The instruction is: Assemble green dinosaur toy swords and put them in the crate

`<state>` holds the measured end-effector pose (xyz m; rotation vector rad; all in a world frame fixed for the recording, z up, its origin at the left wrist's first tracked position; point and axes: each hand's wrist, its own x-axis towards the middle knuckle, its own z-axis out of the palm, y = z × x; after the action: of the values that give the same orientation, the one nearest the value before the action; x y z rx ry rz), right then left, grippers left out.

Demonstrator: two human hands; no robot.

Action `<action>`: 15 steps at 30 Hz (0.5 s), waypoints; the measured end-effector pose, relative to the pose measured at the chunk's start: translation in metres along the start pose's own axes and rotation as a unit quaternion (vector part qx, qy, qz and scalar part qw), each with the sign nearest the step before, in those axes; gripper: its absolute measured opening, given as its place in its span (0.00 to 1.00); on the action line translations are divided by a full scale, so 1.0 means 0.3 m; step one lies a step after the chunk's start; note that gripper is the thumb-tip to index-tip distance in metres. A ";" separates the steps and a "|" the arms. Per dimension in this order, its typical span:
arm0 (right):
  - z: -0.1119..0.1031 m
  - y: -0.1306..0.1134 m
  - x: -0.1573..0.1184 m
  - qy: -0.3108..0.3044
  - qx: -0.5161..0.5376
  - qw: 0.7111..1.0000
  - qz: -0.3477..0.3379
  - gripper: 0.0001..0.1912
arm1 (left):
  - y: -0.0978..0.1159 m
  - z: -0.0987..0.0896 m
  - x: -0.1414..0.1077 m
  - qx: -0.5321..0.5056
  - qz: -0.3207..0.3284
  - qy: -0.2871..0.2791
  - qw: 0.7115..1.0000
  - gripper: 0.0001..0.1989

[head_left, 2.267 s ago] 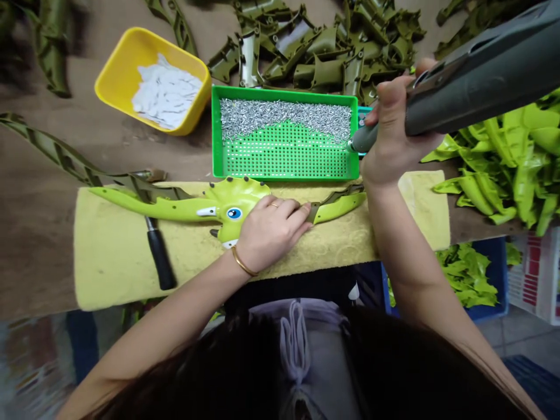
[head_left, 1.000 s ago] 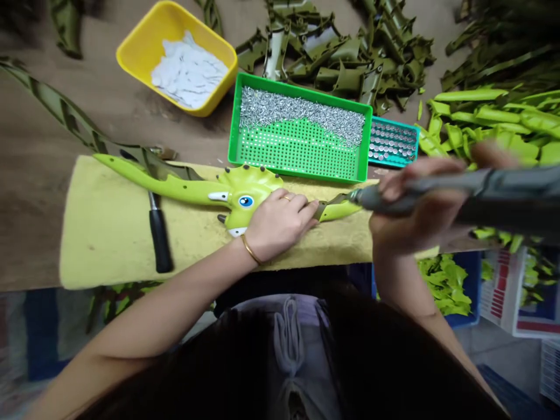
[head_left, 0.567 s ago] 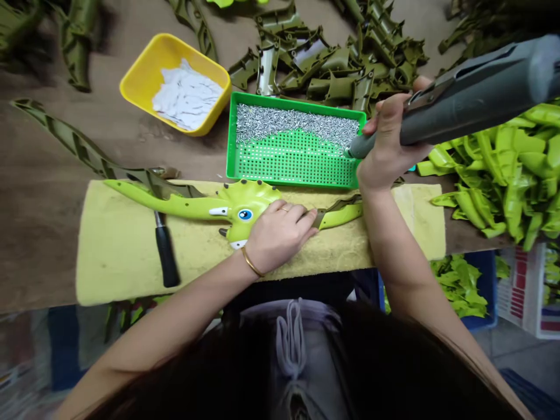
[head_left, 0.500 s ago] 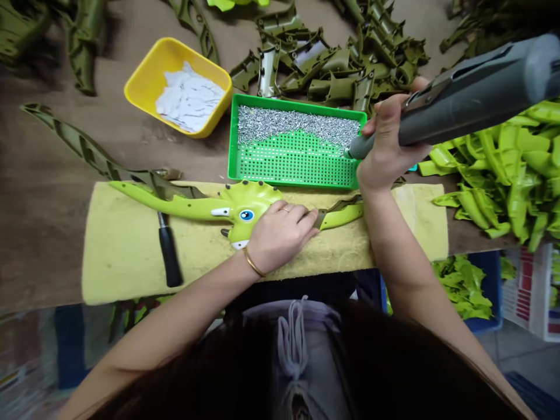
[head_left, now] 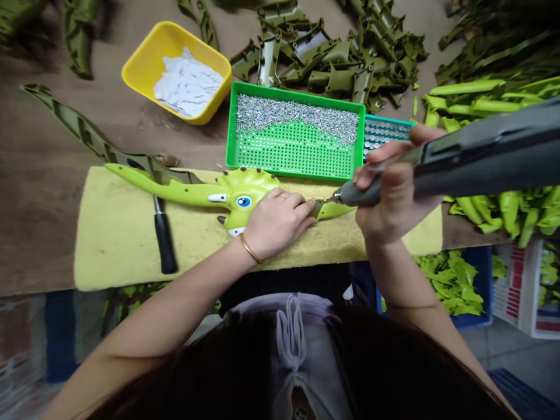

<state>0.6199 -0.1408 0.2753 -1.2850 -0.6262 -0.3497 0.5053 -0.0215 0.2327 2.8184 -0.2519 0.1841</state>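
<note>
A lime-green plastic toy (head_left: 196, 195) with a horned dinosaur head, blue eye and long curved arms lies across a yellow towel (head_left: 122, 245). My left hand (head_left: 280, 219) is closed over the toy just right of the head, hiding part of it. My right hand (head_left: 394, 192) grips a dark grey electric screwdriver (head_left: 472, 166). Its bit meets the toy's dark olive part beside my left fingertips; whether a screw sits on the tip is too small to tell. A hammer (head_left: 165, 242) with a black handle rests on the towel to the left, its head partly hidden under olive plastic.
Behind the toy stands a green tray (head_left: 293, 169) of small screws, next to a teal tray (head_left: 385, 131) of round metal pieces. A yellow bowl (head_left: 131, 70) holds white slips. Olive parts (head_left: 336, 58) are heaped at the back, lime-green parts (head_left: 511, 210) at the right.
The screwdriver has come from the green tray's right corner down and toward me, onto the toy. My left hand keeps its hold. The view has shifted slightly.
</note>
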 end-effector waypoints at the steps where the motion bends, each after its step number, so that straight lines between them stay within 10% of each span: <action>1: -0.004 -0.002 -0.024 -0.020 -0.015 1.000 0.001 0.18 | 0.000 -0.001 0.002 0.001 -0.001 -0.004 1.000 0.17; 12: -0.026 0.037 -0.091 -0.137 -0.011 0.990 0.019 0.21 | -0.002 -0.004 0.002 0.017 0.005 -0.008 1.000 0.17; 15: -0.006 0.026 -0.021 -0.088 -0.018 0.996 0.004 0.19 | -0.006 0.002 0.008 0.010 0.012 -0.014 1.000 0.18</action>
<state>0.6197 -0.1410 0.2651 -1.3623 -0.7654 -0.2440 0.5081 -0.0204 0.2321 2.8397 -0.2930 0.1532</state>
